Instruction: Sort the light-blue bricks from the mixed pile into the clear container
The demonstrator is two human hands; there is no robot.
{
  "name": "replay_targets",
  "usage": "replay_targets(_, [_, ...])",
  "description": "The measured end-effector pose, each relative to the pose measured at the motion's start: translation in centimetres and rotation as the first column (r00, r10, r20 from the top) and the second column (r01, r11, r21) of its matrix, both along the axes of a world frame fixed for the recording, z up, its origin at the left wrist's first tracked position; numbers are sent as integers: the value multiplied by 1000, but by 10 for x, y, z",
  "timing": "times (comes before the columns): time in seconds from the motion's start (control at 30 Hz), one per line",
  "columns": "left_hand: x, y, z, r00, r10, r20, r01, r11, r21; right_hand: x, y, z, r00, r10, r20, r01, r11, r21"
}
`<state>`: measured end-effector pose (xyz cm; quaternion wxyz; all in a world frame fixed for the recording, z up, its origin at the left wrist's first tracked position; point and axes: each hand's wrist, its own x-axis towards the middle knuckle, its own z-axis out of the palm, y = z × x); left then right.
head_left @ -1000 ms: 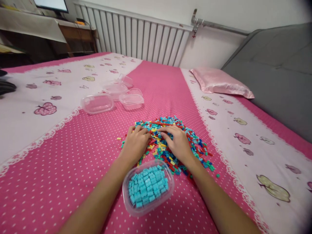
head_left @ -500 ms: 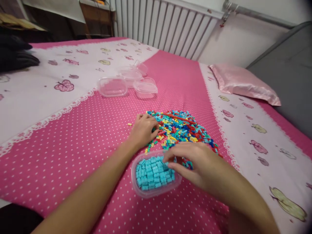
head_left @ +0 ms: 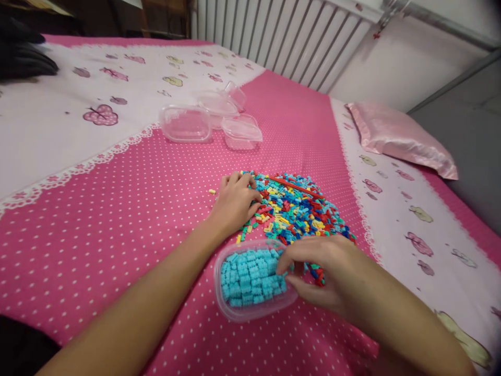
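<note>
A clear plastic container (head_left: 256, 314) holds rows of turquoise toy bricks (head_left: 250, 277), packed closely. My right hand (head_left: 321, 266) reaches over its right rim, thumb and fingertips drawn together around a turquoise brick at the right end of the rows; the fingertips partly cover that brick. Just beyond the container spreads a heap of small mixed-colour toy bricks (head_left: 297, 209) in red, blue, yellow, green and turquoise. My left hand (head_left: 237, 201) rests at the heap's left edge, palm down, fingers bent and apart, with nothing visible held in them.
Several clear plastic containers (head_left: 186, 125) stand farther back on the pink dotted bedspread (head_left: 156, 209). A long red strip (head_left: 295, 187) lies across the heap. One yellow brick (head_left: 212, 191) sits left of my left hand. A pink pillow (head_left: 399, 138) is at the right; a white radiator (head_left: 266, 36) stands behind.
The view has tilted slightly, shifting the scene. My right hand stays at the container's right end, its fingertips now slightly nearer the rim. The left hand has barely moved.
</note>
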<state>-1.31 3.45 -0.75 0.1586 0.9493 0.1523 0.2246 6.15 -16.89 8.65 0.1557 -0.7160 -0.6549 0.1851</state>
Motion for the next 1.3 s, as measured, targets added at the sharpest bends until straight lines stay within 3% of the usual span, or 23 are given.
replay_targets(0.2, [-1,-2,3,1000,9,-17,-9,1000,-7,-2,3,-3,999,-28,17,28,1000,-4])
replay_targets(0.47, [-3,-2,0,1000,15,-10,-15,1000,-12,-8,2,-15,977,-50,205,60,997,-40])
replay_targets(0.7, [-2,-3,1,1000,15,-18,-15,1000,-9,-6,7,-15,983,51,179,-7,971,-238])
replay_targets(0.97, [-2,-3,1,1000,15,-21,-15,1000,-11,-8,4,-15,981,-18,194,54,982,-180])
replay_targets(1.3, [-2,-2,-1,1000,11,-20,-11,1000,1,-9,2,-13,980,11,200,28,981,-190])
